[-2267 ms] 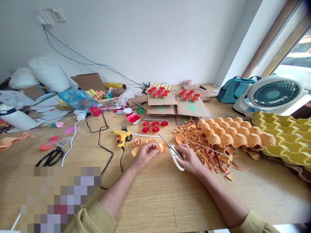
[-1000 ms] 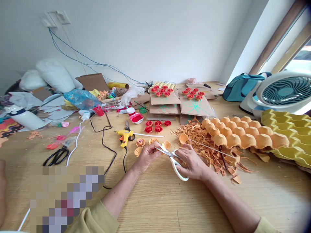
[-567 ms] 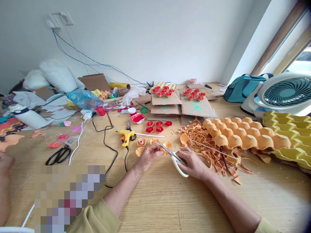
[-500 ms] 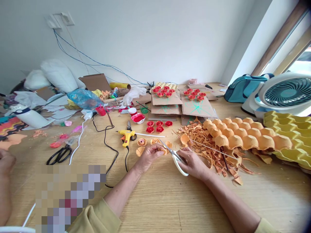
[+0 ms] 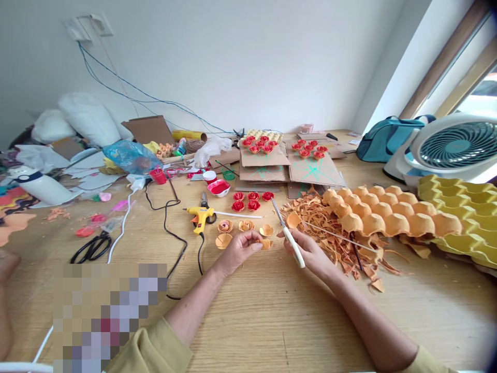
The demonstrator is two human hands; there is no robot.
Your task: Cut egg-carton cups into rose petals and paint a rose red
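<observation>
Grasping white-handled scissors (image 5: 288, 235) in right hand (image 5: 308, 251), fingers around the handle, blades aimed to the far side, toward five red roses (image 5: 253, 196). Pinching an orange pulp piece (image 5: 266, 244) in the fingertips of left hand (image 5: 240, 251), around the middle of the worktop (image 5: 240, 326); partly hidden, so can't tell if also resting on the surface. Scissors just right of the piece, apart from it. Just beyond left hand, an orange scalloped cup (image 5: 266, 230), two unpainted orange roses (image 5: 246, 225) and, to their near left, another orange cup (image 5: 223, 241). Behind these, the red roses in two rows, with a white bowl (image 5: 219, 195) of red paint (image 5: 218, 187) to their far left. Left of the unpainted roses, a yellow hot-glue gun (image 5: 200, 218) on its side, black-handled shears (image 5: 204, 198) partly behind it, a thin white stick (image 5: 238, 215) to its right. Right of right hand, a heap of orange shreds (image 5: 310, 212), then an orange egg tray (image 5: 382, 213), then a yellow egg tray (image 5: 458, 207). At far middle, more red roses (image 5: 254, 149) on cardboard sheets (image 5: 266, 159). At far right, a teal bag (image 5: 382, 140) and a white fan (image 5: 460, 146). At left edge, another person's hand (image 5: 8, 264), cut off.
</observation>
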